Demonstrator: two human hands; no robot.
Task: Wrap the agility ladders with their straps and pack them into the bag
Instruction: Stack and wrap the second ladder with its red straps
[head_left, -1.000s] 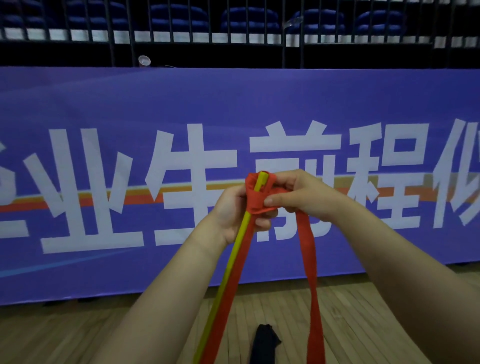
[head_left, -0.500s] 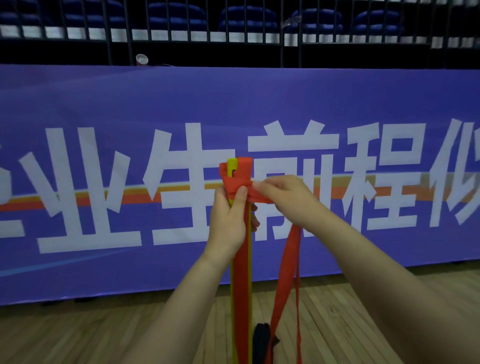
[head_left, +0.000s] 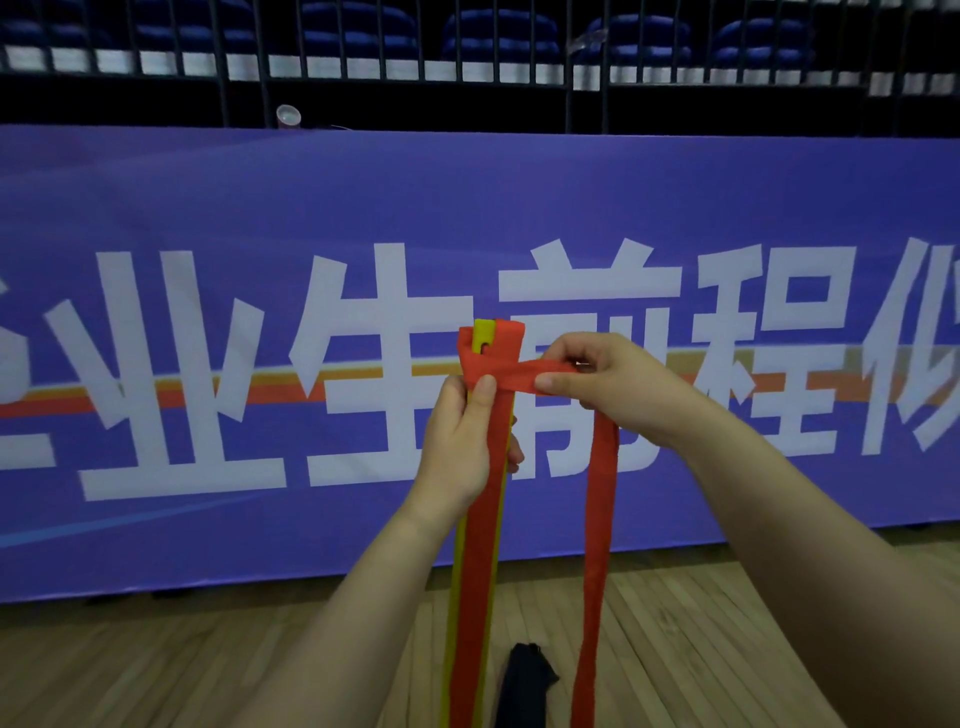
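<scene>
A bundle of yellow ladder rungs (head_left: 484, 332) stands upright in front of me, with a red strap running down its face. My left hand (head_left: 462, 441) grips the bundle just below its top, thumb pressed on the strap. My right hand (head_left: 602, 382) pinches the red strap (head_left: 519, 375) and holds it stretched sideways across the top of the bundle. The rest of that strap hangs down from my right hand toward the floor (head_left: 597, 545). A dark bag (head_left: 522, 680) lies on the floor below, between the bundle and the hanging strap.
A long purple banner (head_left: 208, 234) with large white characters stands close ahead. Behind it are black railings (head_left: 519, 62) and rows of blue seats. A small cup (head_left: 288, 115) sits on the banner's top edge. Wooden floor (head_left: 156, 665) stretches below.
The bundle has swung from tilted to upright. My right hand has pulled the strap out to the right, across the top of the bundle.
</scene>
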